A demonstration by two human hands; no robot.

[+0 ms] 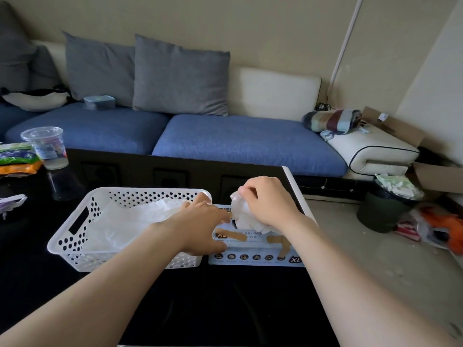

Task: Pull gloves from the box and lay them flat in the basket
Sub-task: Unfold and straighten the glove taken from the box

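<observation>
The glove box (255, 256), pale blue and marked XL, is sitting at the right edge of the black tabletop (225, 309), just beside the right wall of the white perforated basket (75, 229); the left hand (203, 224) is lying across the box's left end with fingers stretched out, pressing down and gripping nothing; the right hand (270, 204) is hovering above the box's top opening, thumb and fingertips pinching a crumpled white glove (241, 214) that is standing partly out of the opening; the two hands are working just beside each other, not touching; inside the basket thin white gloves (125, 221) are lying spread over its floor; a clear plastic cup (47, 146) and snack packets (15, 156) are sitting near the far left corner of the tabletop; a blue sofa (238, 141) is running beyond the far edge
</observation>
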